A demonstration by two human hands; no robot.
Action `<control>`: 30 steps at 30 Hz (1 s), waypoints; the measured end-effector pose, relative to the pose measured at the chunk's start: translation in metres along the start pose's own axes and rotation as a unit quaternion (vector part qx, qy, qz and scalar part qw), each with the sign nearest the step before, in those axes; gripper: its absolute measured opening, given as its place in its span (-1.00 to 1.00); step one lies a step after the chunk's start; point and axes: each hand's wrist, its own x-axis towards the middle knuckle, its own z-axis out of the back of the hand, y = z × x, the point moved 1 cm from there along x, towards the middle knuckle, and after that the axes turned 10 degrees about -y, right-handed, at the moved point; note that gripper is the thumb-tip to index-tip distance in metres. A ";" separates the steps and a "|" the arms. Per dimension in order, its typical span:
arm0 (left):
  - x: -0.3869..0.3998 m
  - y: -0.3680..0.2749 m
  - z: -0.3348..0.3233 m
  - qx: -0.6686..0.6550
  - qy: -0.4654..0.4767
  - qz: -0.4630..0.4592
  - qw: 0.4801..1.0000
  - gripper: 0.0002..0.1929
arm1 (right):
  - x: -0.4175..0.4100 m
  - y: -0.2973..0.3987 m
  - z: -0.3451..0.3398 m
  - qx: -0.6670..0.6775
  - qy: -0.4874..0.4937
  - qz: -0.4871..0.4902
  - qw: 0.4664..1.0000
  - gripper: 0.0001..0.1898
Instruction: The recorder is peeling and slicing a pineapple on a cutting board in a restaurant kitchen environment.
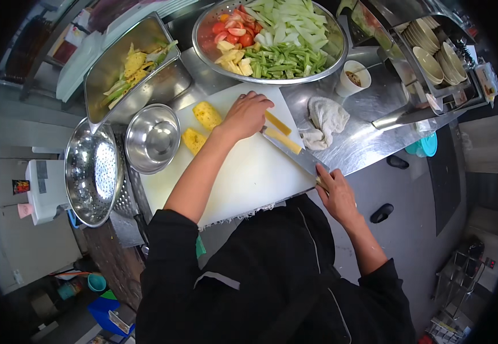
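Observation:
My right hand grips the handle of a kitchen knife, whose blade lies low over a white cutting board. A pale yellow strip rests along the blade, and a darker yellow strip is just above it. My left hand is beside the upper ends of both strips, fingers bent; whether it grips anything is hidden. Left of that hand, two peeled pineapple pieces lie on the board.
Behind the board stands a steel colander of cut tomatoes, pineapple and green vegetables. At left are a deep steel pan with trimmings, a steel bowl and another colander. A cloth and a white cup are at right.

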 end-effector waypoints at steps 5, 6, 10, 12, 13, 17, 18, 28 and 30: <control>-0.001 0.003 0.010 0.045 0.058 0.035 0.997 -0.85 | -0.009 -0.002 -0.003 0.007 0.013 -0.017 1.000 -0.35; -0.007 0.001 0.018 0.035 0.057 0.032 0.997 -0.85 | -0.012 -0.005 -0.004 0.002 0.015 -0.024 1.000 -0.33; -0.042 -0.010 0.087 0.018 0.022 0.045 0.999 -0.81 | -0.012 -0.016 -0.001 0.007 0.013 -0.007 1.000 -0.32; -0.058 -0.008 0.144 0.003 -0.157 0.085 0.984 -0.84 | -0.003 -0.010 0.006 0.009 0.008 0.013 1.000 -0.32; -0.070 0.007 0.168 0.069 -0.228 0.127 0.963 -0.79 | 0.010 0.000 0.015 0.021 0.018 0.033 0.999 -0.33; -0.102 0.018 0.232 0.261 -0.436 0.137 0.850 -0.71 | 0.071 0.061 0.030 0.102 0.010 0.115 0.988 -0.36; -0.118 0.017 0.231 0.164 -0.505 0.188 0.826 -0.72 | 0.092 0.081 0.027 0.130 0.000 0.140 0.982 -0.36; -0.206 -0.035 0.099 -0.007 -0.438 0.184 0.880 -0.86 | 0.281 0.294 -0.032 0.510 0.251 0.052 0.821 -0.73; -0.211 -0.035 0.101 -0.015 -0.450 0.182 0.874 -0.86 | 0.277 0.279 -0.039 0.504 0.273 0.015 0.819 -0.71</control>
